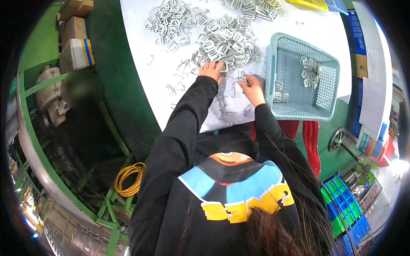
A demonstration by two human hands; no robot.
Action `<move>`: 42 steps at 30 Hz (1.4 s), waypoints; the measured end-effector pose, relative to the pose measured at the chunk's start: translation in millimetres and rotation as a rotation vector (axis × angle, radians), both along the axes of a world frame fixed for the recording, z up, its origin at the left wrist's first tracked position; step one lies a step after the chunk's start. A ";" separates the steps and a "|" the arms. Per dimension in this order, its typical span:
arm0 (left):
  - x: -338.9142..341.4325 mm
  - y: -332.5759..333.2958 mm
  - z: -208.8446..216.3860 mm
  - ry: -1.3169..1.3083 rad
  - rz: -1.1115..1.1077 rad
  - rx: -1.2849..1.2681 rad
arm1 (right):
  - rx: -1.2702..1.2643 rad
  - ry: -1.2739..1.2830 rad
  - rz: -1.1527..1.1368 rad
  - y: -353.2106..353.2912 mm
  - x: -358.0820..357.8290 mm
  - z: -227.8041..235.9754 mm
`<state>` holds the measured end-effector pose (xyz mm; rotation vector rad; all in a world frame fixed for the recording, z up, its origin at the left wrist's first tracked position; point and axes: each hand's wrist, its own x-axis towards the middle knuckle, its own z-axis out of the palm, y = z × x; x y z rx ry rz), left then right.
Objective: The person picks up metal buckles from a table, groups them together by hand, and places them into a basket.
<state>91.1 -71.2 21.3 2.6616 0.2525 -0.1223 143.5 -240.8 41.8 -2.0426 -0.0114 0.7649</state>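
Observation:
My left hand (210,71) rests at the near edge of a heap of grey metal buckles (224,40), fingers stretched over the pieces. Beside its thumb is one buckle (225,68). A little to the right, my right hand (253,88) is closed, pinching a small grey buckle (242,80) between thumb and fingers. Several loose wire hooks (223,101) are scattered on the white tabletop around and below my hands. Close to my right hand stands a grey-blue plastic basket (271,109), with small groups of buckles (310,71) at its far right and near left.
More metal pieces lie in a heap (171,23) at the far left and another (256,8) at the back. A yellow tray (309,4) sits at the far edge. Red stool legs (311,145) show under the basket. Left of the table is a green frame (45,85) with a coiled yellow hose (129,179).

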 end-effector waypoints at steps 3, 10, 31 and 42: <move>9.4 9.2 -4.7 0.087 -0.065 0.081 | -0.052 -0.414 0.050 -3.6 -28.6 15.1; 15.2 22.8 9.5 0.196 0.172 -0.159 | 0.075 -0.302 -0.163 -26.7 -63.0 -6.4; -214.5 72.0 10.5 -0.328 1.077 -1.302 | 0.168 0.064 0.241 18.5 -86.6 -23.6; -219.8 43.5 -21.8 -0.434 1.358 -1.038 | 0.524 0.994 0.241 21.2 -83.0 -2.3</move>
